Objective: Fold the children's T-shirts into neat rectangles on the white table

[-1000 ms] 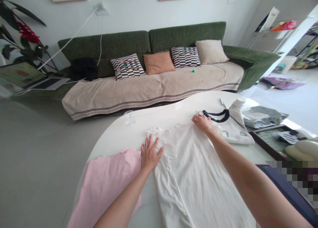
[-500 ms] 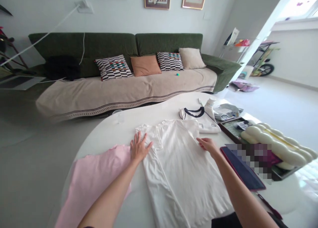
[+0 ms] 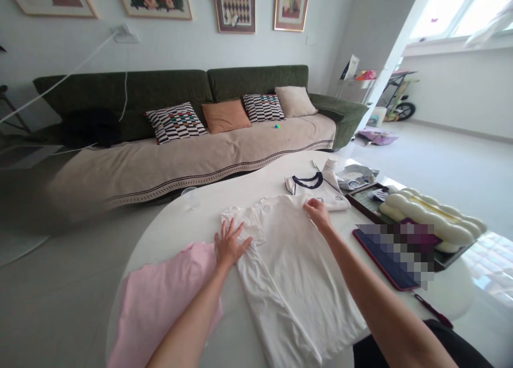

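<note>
A white T-shirt (image 3: 296, 266) lies spread on the white table, its left side folded inward with the sleeve pointing away. My left hand (image 3: 230, 245) rests flat with fingers spread on the shirt's left edge, just below that sleeve. At the shirt's far right corner, my right hand (image 3: 318, 213) has its fingers pinched together on the fabric. A pink garment (image 3: 164, 293) lies to the left, partly behind my left forearm. Beyond my right hand is a folded white shirt with a navy collar (image 3: 320, 189).
The white table (image 3: 160, 240) has a clear cup (image 3: 190, 197) near its far left edge. On the right are a dark tablet-like case (image 3: 380, 258), a tray (image 3: 364, 208) with a puffy cream item (image 3: 433, 216), and a silvery packet (image 3: 356, 175). A green sofa (image 3: 132, 101) stands behind.
My right hand has moved away from me along the shirt's right edge to its far corner. My left hand stays flat on the shirt. The camera view has tilted up and shifted.
</note>
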Demonstrator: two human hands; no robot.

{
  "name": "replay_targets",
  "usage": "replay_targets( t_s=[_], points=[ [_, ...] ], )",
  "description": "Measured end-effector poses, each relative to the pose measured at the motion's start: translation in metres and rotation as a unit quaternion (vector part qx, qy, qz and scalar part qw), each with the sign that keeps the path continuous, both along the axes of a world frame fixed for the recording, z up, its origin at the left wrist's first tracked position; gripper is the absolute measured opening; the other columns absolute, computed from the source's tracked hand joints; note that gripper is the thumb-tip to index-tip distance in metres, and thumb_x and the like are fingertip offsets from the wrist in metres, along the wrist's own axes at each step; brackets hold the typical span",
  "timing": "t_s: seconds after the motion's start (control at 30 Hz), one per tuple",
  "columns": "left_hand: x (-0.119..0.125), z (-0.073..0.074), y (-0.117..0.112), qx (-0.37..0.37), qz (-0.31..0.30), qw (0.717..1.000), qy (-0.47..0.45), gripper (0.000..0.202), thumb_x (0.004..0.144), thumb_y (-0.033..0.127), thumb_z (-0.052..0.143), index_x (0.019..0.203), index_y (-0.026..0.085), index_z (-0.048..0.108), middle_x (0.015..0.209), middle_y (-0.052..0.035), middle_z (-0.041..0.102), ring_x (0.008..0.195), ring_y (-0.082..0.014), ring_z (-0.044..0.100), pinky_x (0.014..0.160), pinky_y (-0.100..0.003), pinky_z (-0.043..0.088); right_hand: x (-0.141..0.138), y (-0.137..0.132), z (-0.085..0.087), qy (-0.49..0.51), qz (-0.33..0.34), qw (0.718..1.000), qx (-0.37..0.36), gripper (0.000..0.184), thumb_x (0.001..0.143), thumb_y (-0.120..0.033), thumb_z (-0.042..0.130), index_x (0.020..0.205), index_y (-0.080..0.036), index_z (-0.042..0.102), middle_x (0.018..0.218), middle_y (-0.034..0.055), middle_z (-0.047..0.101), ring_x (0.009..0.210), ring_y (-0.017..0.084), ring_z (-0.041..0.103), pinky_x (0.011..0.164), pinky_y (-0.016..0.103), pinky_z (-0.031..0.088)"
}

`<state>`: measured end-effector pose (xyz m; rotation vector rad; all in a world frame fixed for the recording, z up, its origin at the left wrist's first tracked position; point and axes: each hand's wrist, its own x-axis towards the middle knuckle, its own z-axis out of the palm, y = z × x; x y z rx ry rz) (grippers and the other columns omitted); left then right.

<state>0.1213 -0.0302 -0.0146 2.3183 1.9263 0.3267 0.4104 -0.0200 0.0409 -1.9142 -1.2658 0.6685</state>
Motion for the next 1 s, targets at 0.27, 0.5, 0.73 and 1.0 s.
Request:
replay_targets(
  t_s=[0.27, 0.5, 0.73, 1.0],
  points=[
    [-0.005, -0.006, 0.002, 0.009, -0.010, 1.000, -0.005, 0.054, 0.078, 0.058, 0.042, 0.128, 0.040, 0.040, 0.146, 0.0018, 0.021, 0.133, -0.0292, 0.012, 0.100, -0.053, 0.020, -0.104, -0.087, -0.007, -0.119, 0.338, 0.924, 0.130, 0.030, 0.064, -0.012, 0.059, 0.092, -0.023, 0.059, 0.108, 0.0025, 0.059, 0.100, 0.018, 0.052, 0.087, 0.030, 0.041],
    [-0.004, -0.010, 0.002, 0.017, -0.007, 0.999, -0.035, 0.042, 0.085, 0.047, 0.038, 0.126, 0.037, 0.045, 0.142, 0.0007, 0.030, 0.131, -0.0285, 0.019, 0.101, -0.054, 0.019, 0.002, -0.185, -0.060, -0.261, 0.132, 0.953, 0.082, 0.043, 0.077, -0.023, 0.047, 0.119, -0.017, 0.045, 0.120, 0.0120, 0.051, 0.114, 0.024, 0.044, 0.094, 0.042, 0.037],
    [0.007, 0.007, 0.009, -0.012, 0.059, 0.993, -0.099, 0.031, 0.080, 0.033, 0.049, 0.109, 0.030, 0.060, 0.134, -0.0037, 0.043, 0.129, -0.0277, 0.023, 0.101, -0.051, 0.021, 0.056, -0.187, -0.055, -0.307, 0.062, 0.950, -0.006, 0.025, 0.072, -0.020, 0.049, 0.094, -0.016, 0.059, 0.083, 0.0088, 0.062, 0.088, 0.026, 0.054, 0.074, 0.038, 0.042],
    [0.049, 0.023, 0.031, -0.072, 0.158, 0.968, -0.182, 0.024, 0.082, 0.031, 0.043, 0.084, 0.018, 0.063, 0.079, -0.0045, 0.066, 0.083, -0.0178, 0.061, 0.074, -0.026, 0.045, -0.009, -0.221, -0.010, -0.235, 0.237, 0.926, 0.174, 0.022, 0.071, -0.007, 0.040, 0.084, -0.021, 0.051, 0.091, 0.0065, 0.056, 0.086, 0.020, 0.050, 0.076, 0.033, 0.042]
  ],
)
